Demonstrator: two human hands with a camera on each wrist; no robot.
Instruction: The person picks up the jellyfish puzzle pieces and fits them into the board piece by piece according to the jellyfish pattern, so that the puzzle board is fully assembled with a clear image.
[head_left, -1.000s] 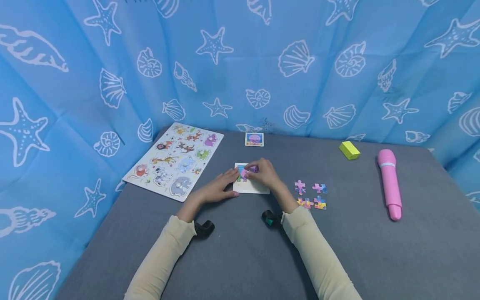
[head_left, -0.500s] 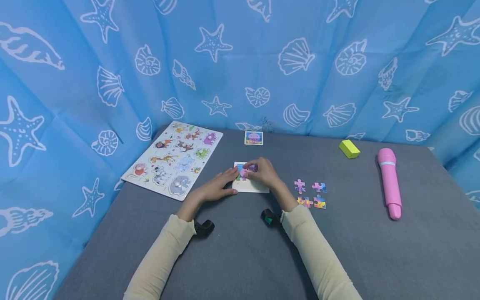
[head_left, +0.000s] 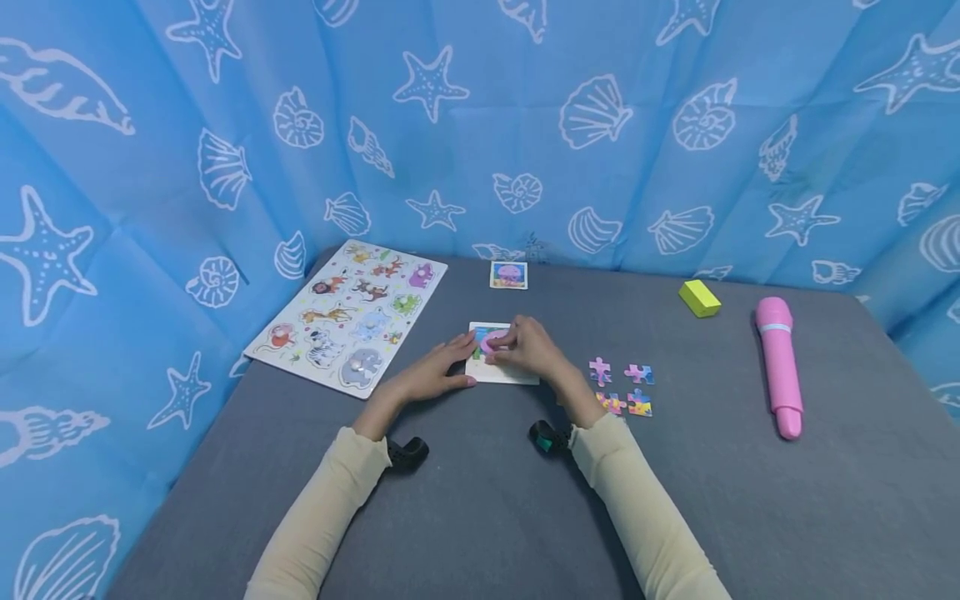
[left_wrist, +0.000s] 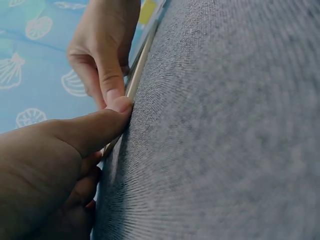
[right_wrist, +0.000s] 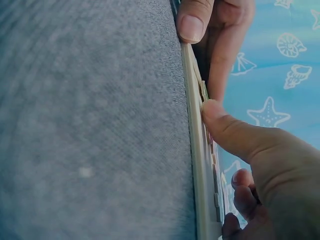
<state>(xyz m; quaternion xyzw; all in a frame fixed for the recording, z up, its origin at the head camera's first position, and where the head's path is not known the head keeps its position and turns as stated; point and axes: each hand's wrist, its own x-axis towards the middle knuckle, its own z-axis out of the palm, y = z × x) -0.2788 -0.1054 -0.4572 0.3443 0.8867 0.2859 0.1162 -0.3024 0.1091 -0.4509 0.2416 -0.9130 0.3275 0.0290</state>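
A small jigsaw board [head_left: 504, 372] with a cream base lies on the grey cloth, partly filled with a pink and blue picture. My left hand [head_left: 433, 374] holds its left side, the thumb at the near left corner and the fingers on the far left part. Over the board, my right hand [head_left: 534, 346] pinches a puzzle piece [right_wrist: 205, 91] against the picture; the piece is mostly hidden by the fingers. In the left wrist view both hands meet at the board's edge. To the right lie several loose puzzle pieces [head_left: 640, 403].
A small picture card [head_left: 508, 276] lies behind the board. At left is a large animal puzzle board [head_left: 303, 342]. A yellow block [head_left: 699, 298] and a pink toy microphone [head_left: 780, 367] lie at right. A blue shell-print curtain [head_left: 480, 150] hangs behind the table.
My right hand has shifted slightly and its fingers have turned over the board, and the purple bit seen beside them is out of sight. The left hand keeps its place.
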